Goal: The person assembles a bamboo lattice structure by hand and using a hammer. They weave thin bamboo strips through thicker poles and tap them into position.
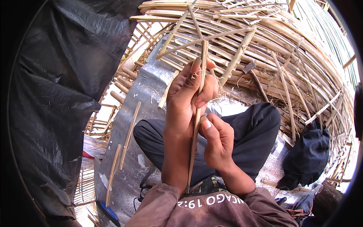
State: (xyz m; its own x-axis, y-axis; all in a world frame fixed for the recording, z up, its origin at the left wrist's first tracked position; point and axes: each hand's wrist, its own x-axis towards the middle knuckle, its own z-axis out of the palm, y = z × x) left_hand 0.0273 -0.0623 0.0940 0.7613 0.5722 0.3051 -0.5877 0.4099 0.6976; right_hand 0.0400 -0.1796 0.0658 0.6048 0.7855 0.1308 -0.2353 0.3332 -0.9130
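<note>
A long thin bamboo strip (204, 56) runs upright through both my hands, from near my chest up toward the woven bamboo frame. My left hand (185, 94) grips its upper part, fingers curled round it and fingertips pointing up. My right hand (216, 140) pinches the strip lower down with thumb and fingers. Both hands sit above my crossed legs in dark trousers (251, 132).
A big curved bamboo lattice (272, 56) fills the top and right. Loose bamboo strips (129, 135) lie on a silvery sheet (149, 87) to my left. Black plastic sheeting (64, 94) hangs on the left. A dark bag (307, 159) sits at right.
</note>
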